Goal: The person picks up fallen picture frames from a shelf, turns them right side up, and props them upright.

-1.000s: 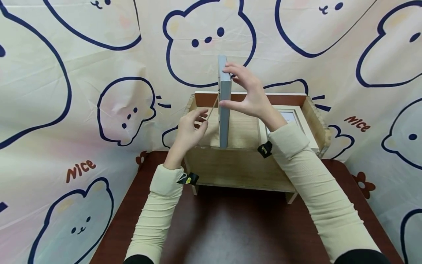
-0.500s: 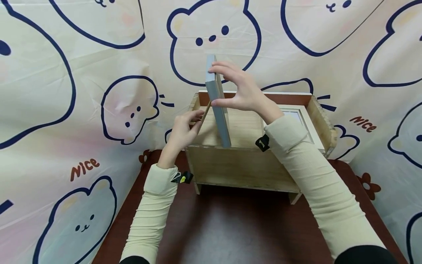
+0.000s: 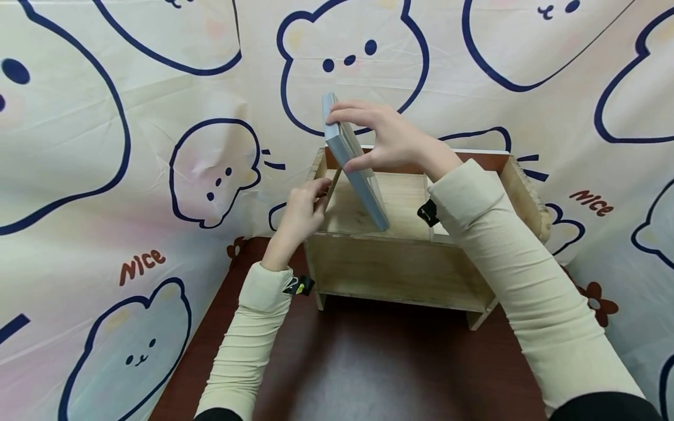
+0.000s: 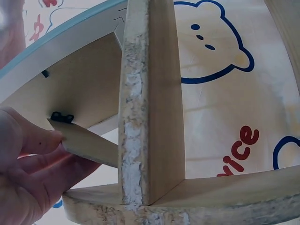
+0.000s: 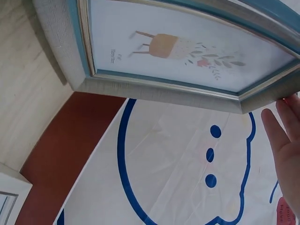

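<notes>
A blue-grey picture frame (image 3: 363,181) leans to the left, its lower edge on the top of a wooden shelf unit (image 3: 395,266). My right hand (image 3: 392,137) holds its upper part between thumb and fingers. The right wrist view shows the frame's front, a print of a vase with leaves (image 5: 164,46), with fingertips against the rim. Behind the frame, my left hand (image 3: 302,213) pinches the thin support leg (image 4: 89,143), which stands out from the brown backboard (image 4: 89,84) at a black hinge (image 4: 62,117).
A white picture frame (image 5: 14,187) lies at the right of the shelf top, mostly behind my right sleeve in the head view. Raised wooden end panels (image 3: 526,196) and a red-brown back strip (image 5: 70,124) border the top. The unit stands on a dark red-brown table (image 3: 363,362).
The blue-grey frame has gone from upright to leaning left, its top moving left and its foot rightward. My right hand moved with it; my left hand keeps hold of the support leg.
</notes>
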Available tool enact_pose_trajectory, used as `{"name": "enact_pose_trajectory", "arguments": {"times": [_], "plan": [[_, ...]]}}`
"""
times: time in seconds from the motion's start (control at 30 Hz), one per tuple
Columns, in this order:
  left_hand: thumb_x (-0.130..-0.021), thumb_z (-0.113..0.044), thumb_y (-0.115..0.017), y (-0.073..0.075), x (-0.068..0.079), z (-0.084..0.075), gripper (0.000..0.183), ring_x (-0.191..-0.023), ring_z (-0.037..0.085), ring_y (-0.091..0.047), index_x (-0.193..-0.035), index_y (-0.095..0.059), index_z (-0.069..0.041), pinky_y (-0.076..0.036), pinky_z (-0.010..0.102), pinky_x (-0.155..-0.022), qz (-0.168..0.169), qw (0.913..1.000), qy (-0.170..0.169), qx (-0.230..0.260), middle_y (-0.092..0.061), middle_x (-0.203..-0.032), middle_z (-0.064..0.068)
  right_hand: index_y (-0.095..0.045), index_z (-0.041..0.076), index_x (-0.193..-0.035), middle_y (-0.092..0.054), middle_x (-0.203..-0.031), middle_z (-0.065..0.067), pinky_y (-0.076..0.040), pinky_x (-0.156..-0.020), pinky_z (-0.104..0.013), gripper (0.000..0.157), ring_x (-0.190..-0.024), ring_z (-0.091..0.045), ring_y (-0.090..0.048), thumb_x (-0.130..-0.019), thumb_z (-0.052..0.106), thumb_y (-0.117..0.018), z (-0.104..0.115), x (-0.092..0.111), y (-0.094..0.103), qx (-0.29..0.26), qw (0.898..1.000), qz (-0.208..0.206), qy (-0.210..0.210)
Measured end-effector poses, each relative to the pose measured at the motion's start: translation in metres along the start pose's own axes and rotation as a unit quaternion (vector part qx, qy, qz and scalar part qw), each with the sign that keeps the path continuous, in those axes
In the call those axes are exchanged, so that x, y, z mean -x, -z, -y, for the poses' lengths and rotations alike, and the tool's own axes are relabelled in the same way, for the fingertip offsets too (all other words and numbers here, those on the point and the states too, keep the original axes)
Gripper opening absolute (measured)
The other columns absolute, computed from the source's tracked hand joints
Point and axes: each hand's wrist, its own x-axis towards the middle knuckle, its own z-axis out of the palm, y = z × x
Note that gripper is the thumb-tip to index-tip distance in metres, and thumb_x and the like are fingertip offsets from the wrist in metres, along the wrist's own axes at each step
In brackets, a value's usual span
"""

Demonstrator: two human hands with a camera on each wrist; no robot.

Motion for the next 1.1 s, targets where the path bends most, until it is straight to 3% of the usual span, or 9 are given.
{"name": "enact_pose_trajectory", "arguments": {"times": [0.17, 0.3, 0.4, 0.53, 0.8, 1.1], "plan": [[-0.083, 0.011, -0.053, -0.005, 0.003, 0.0, 0.026, -0.09, 0.032, -0.063, -0.108, -0.059, 0.009, -0.051, 0.04, -0.079, -0.03, 0.999, -0.014, -0.029, -0.063, -0.1, 0.022, -0.048, 0.01, -0.132, -0.038, -0.143, -0.009, -0.026, -0.106, -0.039, 0.068, -0.133, -0.022, -0.03, -0.071, 0.023, -0.078, -0.002, 0.0, 0.004, -0.004, 1.0, 0.017, 0.023], [-0.083, 0.007, -0.053, -0.014, 0.01, -0.001, 0.037, -0.094, 0.032, -0.061, -0.12, -0.052, 0.01, -0.052, 0.039, -0.077, -0.071, 0.9972, -0.022, -0.002, -0.058, -0.109, 0.024, -0.04, 0.012, -0.139, -0.029, -0.148, -0.007, -0.02, -0.109, -0.039, 0.08, -0.136, -0.019, -0.022, -0.07, 0.017, -0.08, -0.003, 0.002, 0.004, -0.012, 0.999, 0.047, 0.012], [-0.081, -0.007, -0.062, -0.023, 0.014, -0.004, 0.053, -0.105, 0.031, -0.055, -0.129, -0.045, 0.007, -0.049, 0.041, -0.082, -0.098, 0.9942, -0.036, 0.026, -0.052, -0.12, 0.023, -0.033, 0.014, -0.143, -0.021, -0.152, -0.004, -0.018, -0.11, -0.04, 0.088, -0.138, -0.018, -0.017, -0.069, 0.014, -0.081, -0.003, 0.004, 0.005, -0.017, 0.997, 0.071, 0.0], [-0.077, -0.024, -0.07, -0.036, 0.013, -0.009, 0.067, -0.122, 0.029, -0.041, -0.133, -0.044, 0.0, -0.041, 0.044, -0.092, -0.106, 0.9921, -0.047, 0.046, -0.042, -0.132, 0.022, -0.028, 0.015, -0.145, -0.015, -0.153, -0.001, -0.019, -0.109, -0.042, 0.092, -0.138, -0.017, -0.015, -0.07, 0.013, -0.08, -0.004, 0.006, 0.006, -0.017, 0.996, 0.086, -0.01], [-0.077, -0.015, -0.075, -0.05, 0.008, -0.019, 0.047, -0.124, 0.032, -0.038, -0.118, -0.056, 0.0, -0.039, 0.044, -0.097, -0.124, 0.9886, -0.022, 0.084, -0.034, -0.136, 0.023, -0.027, 0.015, -0.146, -0.013, -0.153, -0.001, -0.02, -0.109, -0.043, 0.094, -0.138, -0.018, -0.016, -0.069, 0.016, -0.081, -0.009, 0.009, 0.005, -0.016, 0.996, 0.088, -0.001], [-0.078, -0.013, -0.072, -0.045, 0.007, -0.018, 0.04, -0.127, 0.03, -0.035, -0.113, -0.058, 0.0, -0.038, 0.043, -0.098, -0.117, 0.9882, -0.028, 0.095, -0.034, -0.138, 0.02, -0.028, 0.017, -0.145, -0.016, -0.152, -0.003, -0.026, -0.107, -0.045, 0.093, -0.136, -0.023, -0.023, -0.068, 0.02, -0.081, -0.009, 0.008, 0.005, 0.007, 0.997, 0.071, -0.003]]}}
